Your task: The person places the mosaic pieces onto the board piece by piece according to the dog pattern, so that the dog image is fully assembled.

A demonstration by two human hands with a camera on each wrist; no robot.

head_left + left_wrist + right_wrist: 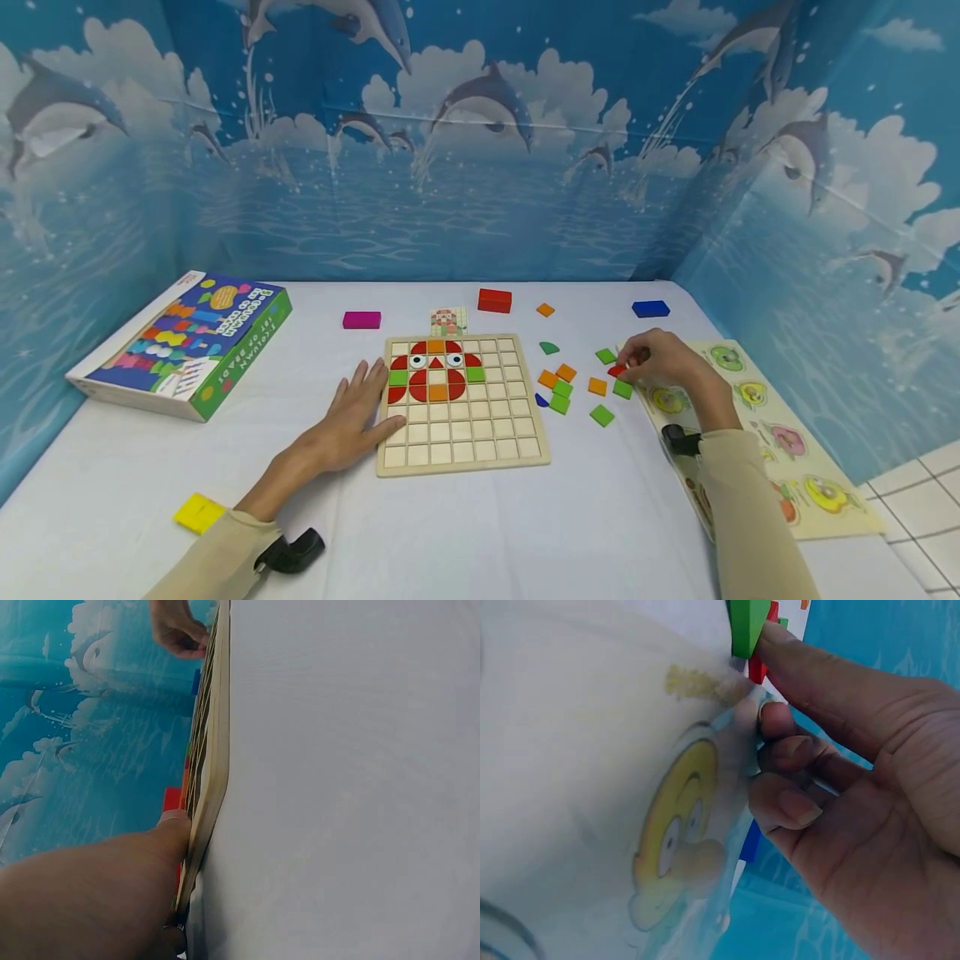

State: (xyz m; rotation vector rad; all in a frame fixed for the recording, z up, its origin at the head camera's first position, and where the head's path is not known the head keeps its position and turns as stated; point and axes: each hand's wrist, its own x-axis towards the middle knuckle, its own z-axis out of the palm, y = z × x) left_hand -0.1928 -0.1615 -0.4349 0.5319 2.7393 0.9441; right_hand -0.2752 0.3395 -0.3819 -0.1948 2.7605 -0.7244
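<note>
A wooden grid board lies mid-table, with red, orange, green and eye tiles forming a face-like pattern in its upper left. My left hand rests along the board's left edge, fingers extended and the thumb over the rim. To the right, my right hand pinches a red tile between thumb and fingers. A green tile lies right beside those fingertips. Several loose green and orange tiles are scattered between the board and this hand. Behind the board is a small pattern card.
A picture sheet lies under the right forearm. At the left stands a game box. Magenta, red and blue blocks line the back. By the left sleeve sits a yellow piece.
</note>
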